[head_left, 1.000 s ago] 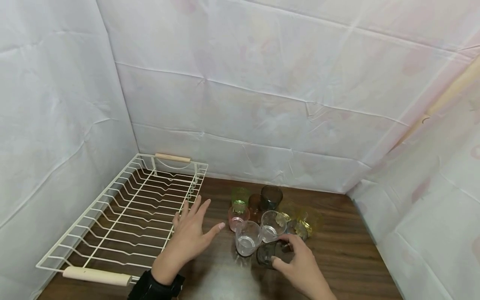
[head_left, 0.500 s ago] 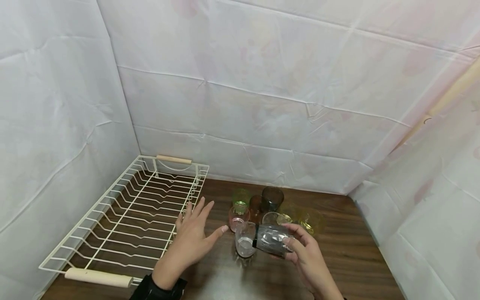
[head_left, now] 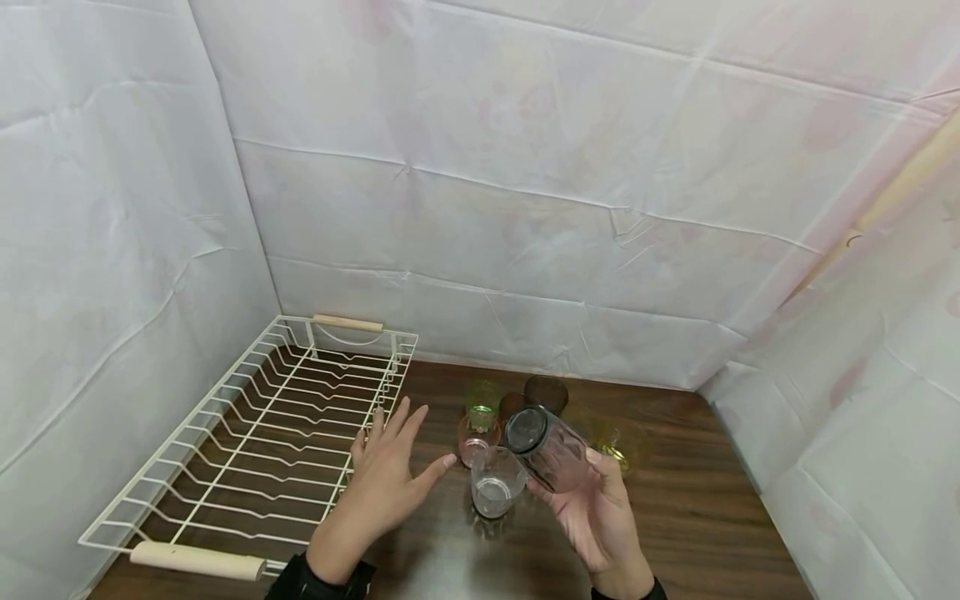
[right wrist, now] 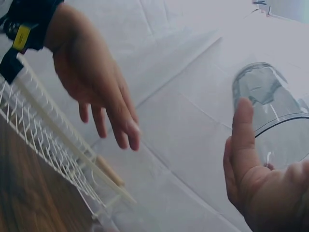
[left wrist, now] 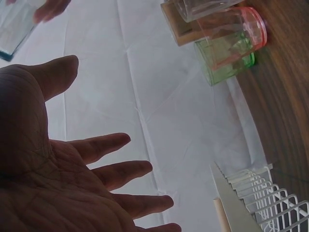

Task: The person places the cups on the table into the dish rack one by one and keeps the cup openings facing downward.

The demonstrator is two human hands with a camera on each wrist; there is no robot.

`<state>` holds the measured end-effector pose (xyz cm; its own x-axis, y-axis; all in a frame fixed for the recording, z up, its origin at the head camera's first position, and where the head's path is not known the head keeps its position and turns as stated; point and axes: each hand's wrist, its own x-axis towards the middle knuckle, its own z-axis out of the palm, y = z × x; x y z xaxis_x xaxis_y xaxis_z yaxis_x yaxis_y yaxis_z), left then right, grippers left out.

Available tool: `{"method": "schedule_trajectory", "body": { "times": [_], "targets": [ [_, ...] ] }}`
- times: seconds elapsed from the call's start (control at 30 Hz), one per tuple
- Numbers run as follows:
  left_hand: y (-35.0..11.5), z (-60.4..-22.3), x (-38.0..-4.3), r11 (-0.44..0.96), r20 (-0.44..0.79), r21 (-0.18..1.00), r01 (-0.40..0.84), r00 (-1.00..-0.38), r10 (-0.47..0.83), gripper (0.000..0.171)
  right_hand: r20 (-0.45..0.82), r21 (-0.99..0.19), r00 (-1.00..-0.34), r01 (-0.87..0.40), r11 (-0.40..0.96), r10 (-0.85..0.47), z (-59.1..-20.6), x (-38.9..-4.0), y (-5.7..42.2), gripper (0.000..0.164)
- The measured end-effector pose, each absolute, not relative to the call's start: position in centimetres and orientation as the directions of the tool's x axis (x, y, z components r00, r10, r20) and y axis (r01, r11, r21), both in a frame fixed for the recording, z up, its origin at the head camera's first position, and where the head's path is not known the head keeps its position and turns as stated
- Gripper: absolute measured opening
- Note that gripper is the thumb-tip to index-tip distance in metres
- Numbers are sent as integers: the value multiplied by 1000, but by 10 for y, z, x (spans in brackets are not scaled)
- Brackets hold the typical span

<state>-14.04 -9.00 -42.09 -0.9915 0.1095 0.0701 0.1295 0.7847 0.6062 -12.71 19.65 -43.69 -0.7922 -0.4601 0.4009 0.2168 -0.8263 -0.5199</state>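
My right hand [head_left: 596, 521] holds a grey tinted glass [head_left: 558, 460] above the table, fingers and thumb round its side. The glass is tilted, its thick base pointing up and left and its mouth toward the palm in the right wrist view. My left hand [head_left: 382, 479] hovers by the rack's right side with fingers spread and nothing in it. Just left of the held glass, a clear glass [head_left: 492, 492] stands upright. Behind it are a pink glass [head_left: 476, 446], a green glass [head_left: 482, 396], a brown glass [head_left: 512, 404] and a dark glass [head_left: 547, 392].
A white wire dish rack [head_left: 255, 433] with wooden handles takes up the left of the brown wooden table [head_left: 697, 500]. Yellow glass [head_left: 617, 442] shows behind my right hand. White sheeting [head_left: 480, 217] encloses the table at the back and both sides.
My right hand has lifted the grey glass off the table, where it lay beside the clear glass, and turned it so its base points up and left. The left hand has barely moved.
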Motion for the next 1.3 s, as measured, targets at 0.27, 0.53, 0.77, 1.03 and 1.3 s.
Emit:
{"method": "schedule_trajectory", "body": {
  "times": [0.27, 0.53, 0.77, 1.03, 1.3],
  "targets": [
    [-88, -423, -139, 788, 93, 598, 143, -990, 109, 85, 441, -441, -771, 261, -859, -460, -445, -133, 190, 54],
    [-85, -425, -139, 788, 112, 597, 152, -988, 106, 83, 430, -434, -781, 261, -862, -453, -456, -137, 189, 56],
    [-83, -427, -139, 784, 130, 600, 159, -986, 100, 83, 430, -426, -781, 268, -864, -454, -458, -137, 188, 57],
    [-85, -432, -138, 784, 106, 603, 145, -989, 101, 82, 435, -426, -778, 266, -865, -453, -459, -137, 187, 56],
    [-72, -428, -136, 715, 203, 663, 222, -973, 114, 74, 419, -440, -785, 263, -859, -456, -458, -136, 184, 57]
  ]
}}
